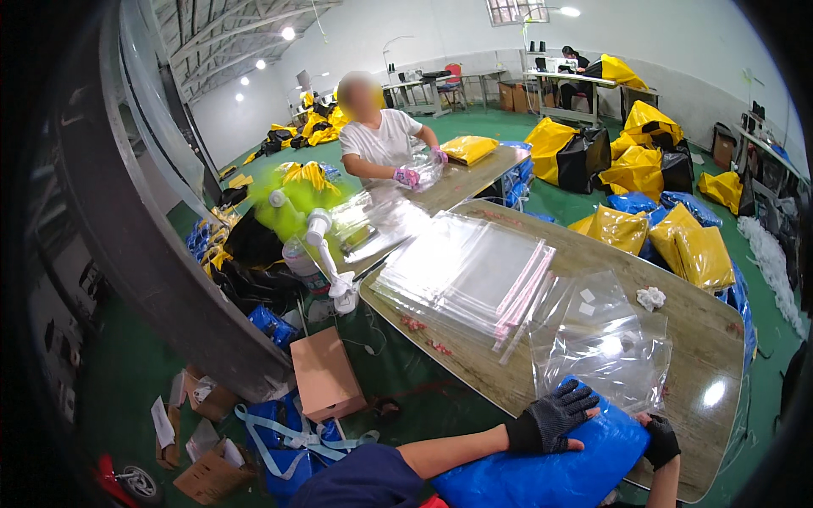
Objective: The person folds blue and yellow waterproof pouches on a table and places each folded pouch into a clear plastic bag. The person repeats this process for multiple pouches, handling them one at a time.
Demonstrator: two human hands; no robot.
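A folded blue plastic-like bundle (542, 466) lies at the near edge of the table, against my body. My left hand (552, 421), in a dark grey glove with bare fingertips, rests on top of it with the fingers stretched out flat. At the bundle's right corner, my right hand (660, 440), in a black glove, has its fingers closed on the near edge of a clear plastic bag (605, 347). The bag is spread on the table beyond the bundle, and the bundle's far corner meets its near edge. Part of my right hand's grip is hidden.
A stack of clear bags (466, 262) covers the table's left part. A crumpled white wad (650, 298) sits near the far edge. Yellow packages (690, 245) are piled beyond the table. Across from me, a person in pink gloves (406, 177) handles clear plastic. A cardboard box (327, 372) stands left.
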